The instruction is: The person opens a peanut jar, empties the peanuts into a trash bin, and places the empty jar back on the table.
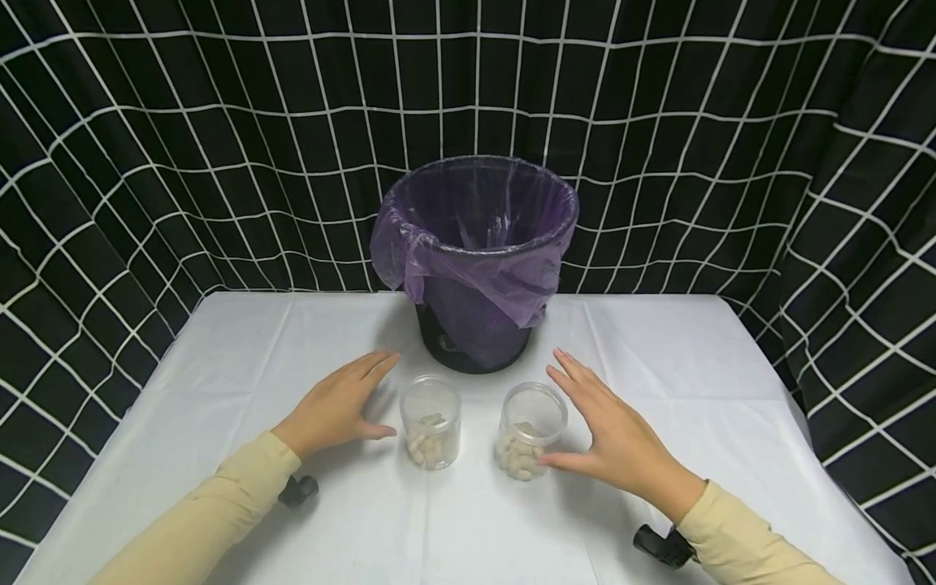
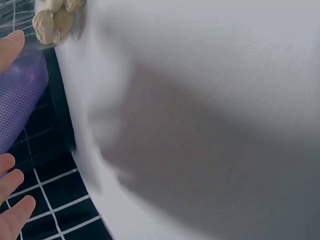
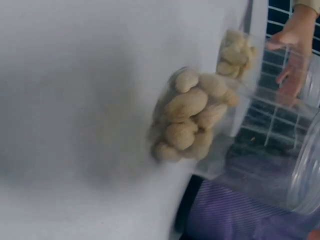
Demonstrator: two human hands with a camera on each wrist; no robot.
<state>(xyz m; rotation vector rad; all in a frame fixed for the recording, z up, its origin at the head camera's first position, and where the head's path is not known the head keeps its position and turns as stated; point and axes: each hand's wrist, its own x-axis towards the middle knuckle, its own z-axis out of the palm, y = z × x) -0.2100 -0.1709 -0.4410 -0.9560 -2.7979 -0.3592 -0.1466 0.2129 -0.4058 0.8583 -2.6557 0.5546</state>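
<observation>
Two clear, lidless jars stand upright side by side on the white-covered table: a left jar [image 1: 452,422] and a right jar [image 1: 504,422]. Pale tan, lumpy pieces resembling unshelled peanuts [image 3: 187,107] fill the lower part of each. My left hand [image 1: 336,414] hovers just left of the left jar, fingers spread and thumb apart from it. On the other side, my right hand [image 1: 621,447] is held beside the right jar with its fingers extended. Its thumb overlaps that jar in the head view; whether it touches, I cannot tell. Neither hand grips anything.
Behind the jars stands a black mesh bin [image 1: 475,357] with a purple plastic liner [image 1: 486,280] folded over its rim. The white tablecloth [image 1: 409,536] ends near a black curtain [image 1: 292,138] with a white grid, which surrounds the back and sides.
</observation>
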